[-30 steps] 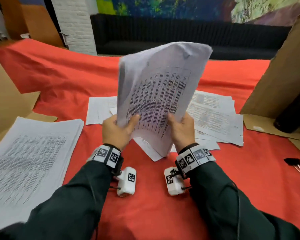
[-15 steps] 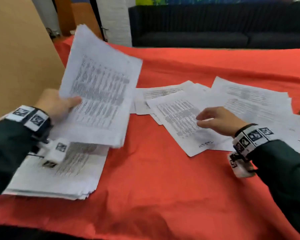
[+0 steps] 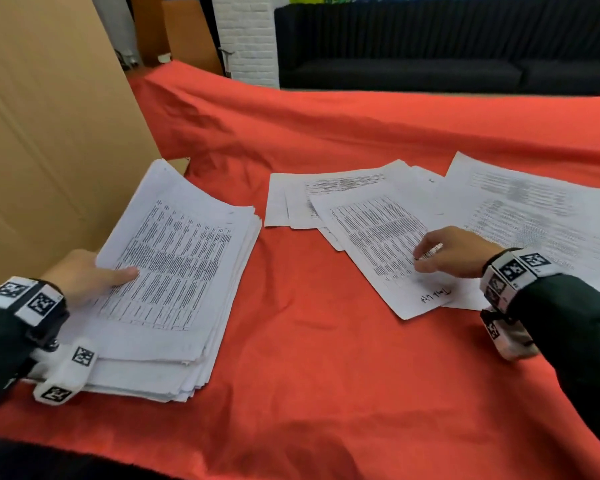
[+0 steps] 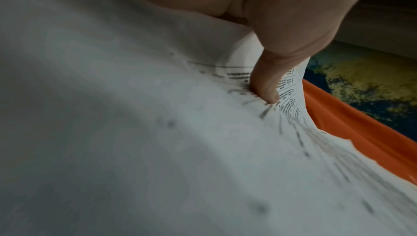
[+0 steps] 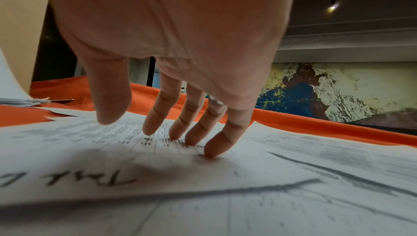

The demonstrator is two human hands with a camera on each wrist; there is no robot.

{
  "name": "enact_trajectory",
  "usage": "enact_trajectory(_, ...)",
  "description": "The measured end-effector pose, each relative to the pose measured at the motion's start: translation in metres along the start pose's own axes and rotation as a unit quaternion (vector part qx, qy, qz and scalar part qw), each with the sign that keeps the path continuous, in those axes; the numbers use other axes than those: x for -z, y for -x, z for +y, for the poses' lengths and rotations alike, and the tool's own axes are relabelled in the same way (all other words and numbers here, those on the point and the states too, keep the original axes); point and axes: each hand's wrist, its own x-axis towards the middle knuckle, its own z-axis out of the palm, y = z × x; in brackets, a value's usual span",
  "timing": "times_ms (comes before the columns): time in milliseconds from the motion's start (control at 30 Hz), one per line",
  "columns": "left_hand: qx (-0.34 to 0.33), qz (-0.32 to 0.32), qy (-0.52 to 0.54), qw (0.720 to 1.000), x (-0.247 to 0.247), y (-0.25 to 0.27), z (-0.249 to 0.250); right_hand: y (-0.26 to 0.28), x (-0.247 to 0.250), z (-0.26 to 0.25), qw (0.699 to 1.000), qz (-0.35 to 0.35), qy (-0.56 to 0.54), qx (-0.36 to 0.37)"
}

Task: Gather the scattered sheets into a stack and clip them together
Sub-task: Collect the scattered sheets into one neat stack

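The left hand's (image 3: 84,275) fingers are hidden under the top sheets of the stack (image 3: 174,271) at the left of the red cloth (image 3: 309,358); its thumb lies on top, pinching them. A cardboard panel (image 3: 49,133) stands behind. To the right, the right hand (image 3: 454,252) spreads straight fingertips (image 5: 212,150) on a scattered sheet (image 3: 378,244) overlapping others

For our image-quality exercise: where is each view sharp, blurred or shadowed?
Head view: mostly sharp, straight edges bowed. Left wrist view: dim, paper stack smeared, only print beside the thumb crisp. Right wrist view: fingers sharp, casting a soft shadow on the top sheet; foreground blurred.
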Motion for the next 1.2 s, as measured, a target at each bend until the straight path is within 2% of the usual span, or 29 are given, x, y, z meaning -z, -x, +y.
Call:
enact_trajectory(167,0.001,-0.012,-0.015,1.0,0.009,0.005,-0.006,-0.002,-0.004,0.002,1.0,-0.007,0.005,0.012)
enact_trajectory(300,0.025,-0.032,-0.102,0.994,0.006,0.002,-0.013,-0.001,-0.001,-0.001,1.0,-0.015,0.01,0.011)
enact_trajectory(333,0.028,-0.021,-0.158,0.987,0.006,0.002,-0.009,-0.002,0.0,-0.001,1.0,-0.022,0.012,0.01)
enact_trajectory(400,0.003,0.044,-0.281,0.959,0.004,-0.003,0.0,-0.004,0.004,-0.001,1.0,-0.018,0.02,0.0)
enact_trajectory(467,-0.046,0.115,-0.315,0.941,-0.004,-0.001,0.023,-0.009,0.009,-0.001,0.999,0.01,0.032,-0.033)
enact_trajectory(500,-0.087,0.126,-0.306,0.94,-0.013,0.005,0.043,-0.012,0.011,0.0,0.997,0.024,0.035,-0.06)
enact_trajectory(600,-0.211,0.06,-0.225,0.949,-0.057,0.025,0.12,-0.022,0.012,0.003,0.988,0.026,0.054,-0.146)
enact_trajectory(667,-0.241,-0.014,-0.188,0.952,-0.096,0.022,0.166,-0.026,0.013,0.004,0.983,0.027,0.046,-0.176)
enact_trajectory(733,-0.248,-0.057,-0.212,0.943,-0.131,0.011,0.205,-0.032,0.013,0.004,0.982,0.022,0.016,-0.188)
enact_trajectory(833,-0.267,-0.089,-0.272,0.92,-0.164,-0.016,0.253,-0.042,0.016,0.01,0.98,0.021,-0.019,-0.195)
enact_trajectory(967,-0.266,-0.09,-0.321,0.904,-0.182,-0.069,0.3,-0.055,0.03,0.046,0.98,0.087,-0.055,-0.173)
enact_trajectory(1100,-0.269,-0.092,-0.343,0.895,-0.195,-0.118,0.329,-0.057,0.06,0.089,0.975,0.145,0.017,-0.165)
enact_trajectory(1200,-0.26,-0.151,-0.339,0.891,-0.209,-0.149,0.341,-0.06,0.079,0.117,0.972,0.117,0.091,-0.18)
